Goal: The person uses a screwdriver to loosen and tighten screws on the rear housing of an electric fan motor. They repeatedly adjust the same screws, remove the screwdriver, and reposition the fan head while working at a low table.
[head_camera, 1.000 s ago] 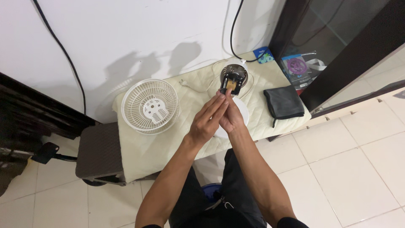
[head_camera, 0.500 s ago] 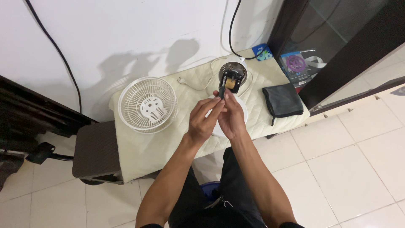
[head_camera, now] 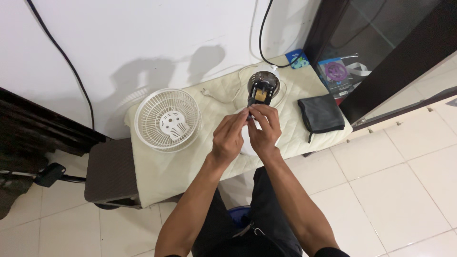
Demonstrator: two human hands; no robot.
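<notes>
Whatever the left hand [head_camera: 229, 138] and right hand [head_camera: 263, 129] pinch between their fingertips, just below the fan motor housing [head_camera: 262, 87], is too small to make out. The hands cover most of a white round part lying under them. The black cable [head_camera: 62, 54] left of the fan motor housing runs off the top edge.

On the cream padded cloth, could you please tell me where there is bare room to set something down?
Free patches on the cream cloth: the front strip below the white fan grille, and the gap between grille and hands. Crowded: around the fan motor, its cord, and the black pouch at right.
</notes>
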